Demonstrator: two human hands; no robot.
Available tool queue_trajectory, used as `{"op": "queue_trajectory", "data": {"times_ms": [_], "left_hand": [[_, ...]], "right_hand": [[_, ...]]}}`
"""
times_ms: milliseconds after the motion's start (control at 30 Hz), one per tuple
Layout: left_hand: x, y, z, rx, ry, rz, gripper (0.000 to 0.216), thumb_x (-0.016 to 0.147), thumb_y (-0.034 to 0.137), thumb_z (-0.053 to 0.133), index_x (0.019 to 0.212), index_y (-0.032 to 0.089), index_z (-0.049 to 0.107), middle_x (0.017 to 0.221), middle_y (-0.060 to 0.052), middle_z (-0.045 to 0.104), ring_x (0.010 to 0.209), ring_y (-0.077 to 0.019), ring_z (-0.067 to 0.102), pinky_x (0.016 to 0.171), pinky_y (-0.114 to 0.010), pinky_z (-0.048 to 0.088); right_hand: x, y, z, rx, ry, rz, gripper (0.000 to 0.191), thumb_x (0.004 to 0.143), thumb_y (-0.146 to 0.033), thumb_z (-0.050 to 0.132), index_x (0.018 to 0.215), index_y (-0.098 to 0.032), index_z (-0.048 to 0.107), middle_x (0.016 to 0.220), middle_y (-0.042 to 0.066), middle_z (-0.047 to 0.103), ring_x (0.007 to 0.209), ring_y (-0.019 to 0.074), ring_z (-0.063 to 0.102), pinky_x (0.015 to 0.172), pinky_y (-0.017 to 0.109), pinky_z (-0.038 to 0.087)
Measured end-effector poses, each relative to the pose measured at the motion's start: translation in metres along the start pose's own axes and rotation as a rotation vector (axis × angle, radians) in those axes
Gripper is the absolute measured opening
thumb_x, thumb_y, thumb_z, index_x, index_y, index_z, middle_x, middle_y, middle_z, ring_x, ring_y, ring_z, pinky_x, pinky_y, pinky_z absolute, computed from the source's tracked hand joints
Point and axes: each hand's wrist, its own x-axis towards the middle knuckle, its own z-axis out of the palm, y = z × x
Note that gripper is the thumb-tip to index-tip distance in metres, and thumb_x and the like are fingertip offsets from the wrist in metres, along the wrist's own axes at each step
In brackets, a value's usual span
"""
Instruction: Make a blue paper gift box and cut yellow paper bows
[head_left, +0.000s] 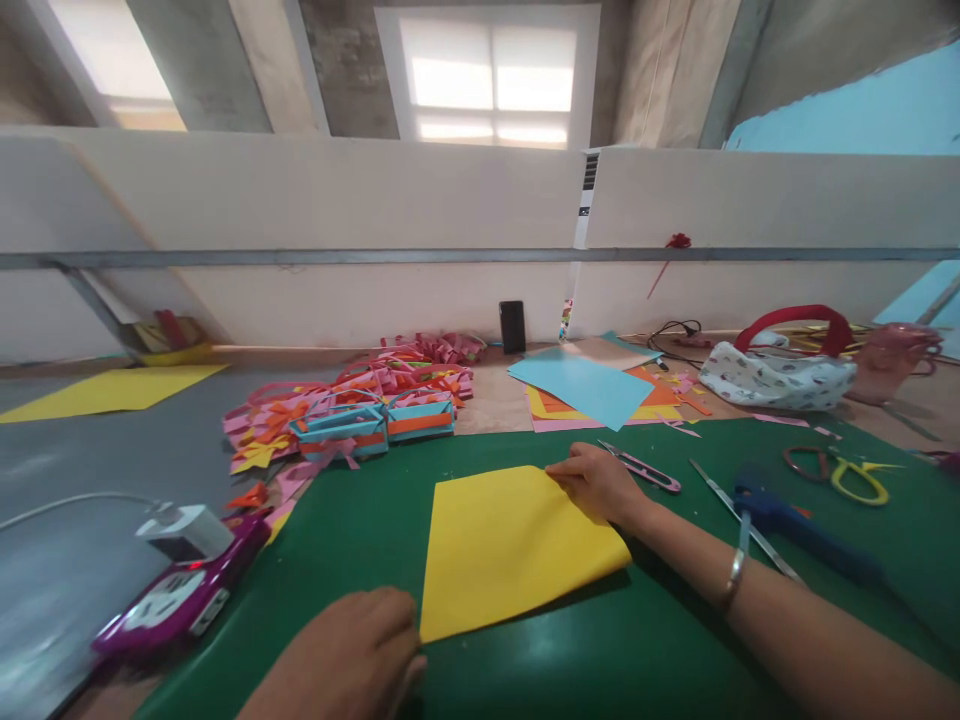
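A folded yellow paper sheet (510, 545) lies on the green cutting mat (600, 660). My left hand (352, 650) rests curled at the sheet's near left corner, fingers closed against the edge. My right hand (600, 482) lies on the sheet's far right corner, fingers pressed together on the paper. A thin bracelet circles my right wrist.
Small snips (645, 468), a metal ruler (739, 515), a blue glue gun (795, 520) and yellow-handled scissors (844, 472) lie right of my hand. Coloured sheets (592, 388) and a pile of paper baskets (352, 410) sit behind. A power strip (176, 590) lies left.
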Motion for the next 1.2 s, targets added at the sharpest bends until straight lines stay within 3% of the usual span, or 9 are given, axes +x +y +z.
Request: {"op": "queue_trajectory", "data": {"times_ms": [133,233,433,567,733,867,967,1067,1200], "left_hand": [[0.03,0.014,-0.047,0.186,-0.047,-0.256,0.031,0.08,0.027,0.045,0.073,0.01,0.071,0.072,-0.018,0.067,0.068,-0.0326,0.064,0.06,-0.042,0.046],[0.059,0.054,-0.063,0.15,0.017,-0.192,0.028,0.08,0.022,0.047,0.084,0.01,0.071,0.086,-0.019,0.068,0.085,-0.0337,0.063,0.069,-0.042,0.047],[0.084,0.136,-0.015,-0.056,-0.05,0.111,0.068,0.081,0.055,0.046,0.132,0.011,0.043,0.138,-0.012,0.045,0.126,-0.0262,0.04,0.105,-0.035,0.033],[0.084,0.145,0.004,-0.316,-0.162,0.173,0.074,0.083,0.054,0.043,0.14,0.012,0.024,0.15,-0.007,0.016,0.138,-0.0288,0.007,0.112,-0.05,0.002],[0.086,0.142,0.003,-0.317,-0.165,0.187,0.074,0.083,0.052,0.045,0.14,0.01,0.022,0.148,-0.009,0.017,0.138,-0.0293,0.009,0.112,-0.052,0.003],[0.089,0.138,0.018,-0.333,-0.054,0.223,0.079,0.079,0.064,0.037,0.136,0.009,0.034,0.146,-0.011,0.025,0.136,-0.0322,0.013,0.111,-0.054,0.009],[0.095,0.133,0.042,-0.271,0.107,0.267,0.087,0.076,0.071,0.032,0.133,0.007,0.04,0.143,-0.015,0.029,0.133,-0.0351,0.022,0.108,-0.057,0.02],[0.101,0.131,0.07,-0.119,0.321,0.34,0.088,0.077,0.071,0.027,0.131,0.003,0.041,0.138,-0.019,0.038,0.127,-0.0369,0.036,0.1,-0.057,0.036],[0.106,0.132,0.095,0.013,0.6,0.321,0.07,0.087,0.057,0.022,0.128,0.006,0.047,0.135,-0.016,0.044,0.125,-0.0321,0.041,0.098,-0.051,0.041]], "right_hand": [[-0.001,0.0,0.002,-0.012,0.016,0.002,0.021,0.082,-0.024,0.056,0.091,-0.026,0.075,0.069,0.002,0.055,0.064,0.0142,0.054,0.051,0.023,0.031],[-0.001,0.002,0.003,-0.023,0.019,-0.018,0.022,0.082,-0.023,0.055,0.091,-0.027,0.075,0.069,0.002,0.056,0.065,0.0147,0.055,0.052,0.023,0.031],[-0.001,0.007,0.002,-0.028,0.016,-0.069,0.022,0.084,-0.028,0.054,0.092,-0.027,0.074,0.068,0.002,0.056,0.064,0.0152,0.056,0.053,0.023,0.036],[-0.003,0.004,0.001,-0.037,0.031,-0.085,0.025,0.086,-0.029,0.05,0.092,-0.026,0.074,0.067,0.003,0.055,0.063,0.016,0.055,0.053,0.024,0.037],[0.002,-0.003,-0.012,-0.063,0.049,-0.107,0.023,0.085,-0.024,0.052,0.092,-0.026,0.074,0.072,0.003,0.056,0.068,0.0161,0.056,0.058,0.025,0.042],[-0.006,-0.01,-0.05,-0.094,0.108,-0.106,0.038,0.086,-0.014,0.046,0.121,-0.022,0.058,0.104,0.008,0.058,0.095,0.0186,0.055,0.08,0.029,0.045],[-0.042,-0.022,-0.07,-0.135,0.12,-0.077,0.031,0.088,-0.013,0.039,0.105,-0.017,0.065,0.101,0.01,0.06,0.094,0.0202,0.055,0.08,0.032,0.046],[-0.093,-0.036,-0.064,-0.155,0.085,-0.052,0.035,0.086,-0.009,0.035,0.074,-0.018,0.067,0.079,0.007,0.062,0.073,0.017,0.058,0.063,0.027,0.047],[-0.134,-0.041,-0.042,-0.192,0.24,-0.15,0.031,0.089,-0.013,0.036,0.09,-0.017,0.066,0.089,0.008,0.066,0.082,0.0171,0.059,0.07,0.027,0.046]]}}
